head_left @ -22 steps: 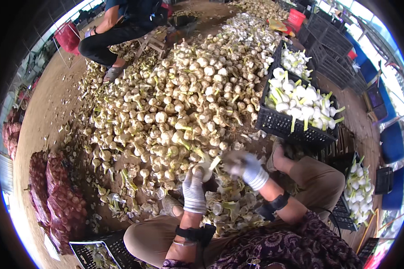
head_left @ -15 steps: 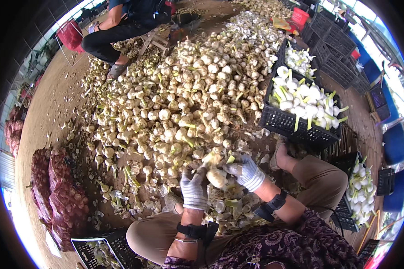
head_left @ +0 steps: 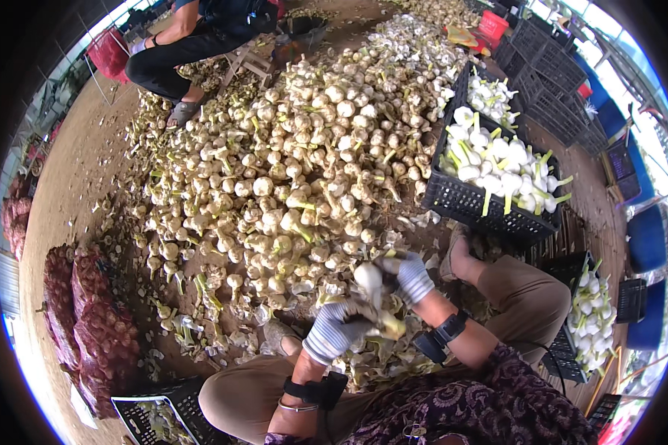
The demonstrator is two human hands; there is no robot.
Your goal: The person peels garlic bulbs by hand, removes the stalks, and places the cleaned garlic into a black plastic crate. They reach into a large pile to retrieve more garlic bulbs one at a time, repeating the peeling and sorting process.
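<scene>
Between my two hands is a white garlic bulb (head_left: 368, 277), its pale stem pointing down. My left hand (head_left: 337, 326), in a striped glove with dirty fingertips, is closed around the lower part of the stem. A yellowish husk or stem end (head_left: 390, 325) sticks out past its fingers, blurred. My right hand (head_left: 410, 277), gloved the same way, curls its fingers against the upper right side of the bulb; motion smears the fingertips. A broad heap of unpeeled garlic (head_left: 267, 200) lies just beyond my hands, with loose peelings (head_left: 382, 356) beneath them.
At my right stand black crates (head_left: 490, 208) of white peeled garlic, another crate (head_left: 592, 319) nearer. Red mesh sacks (head_left: 100, 334) and a black crate (head_left: 159, 415) are at my left. Across the heap sits another person (head_left: 193, 52) on a wooden stool. Stacked crates (head_left: 545, 81) stand far right.
The bulb has turned so its stem points down, and it looks whiter and smoother. My left hand has moved down and inward; my right hand has shifted slightly up.
</scene>
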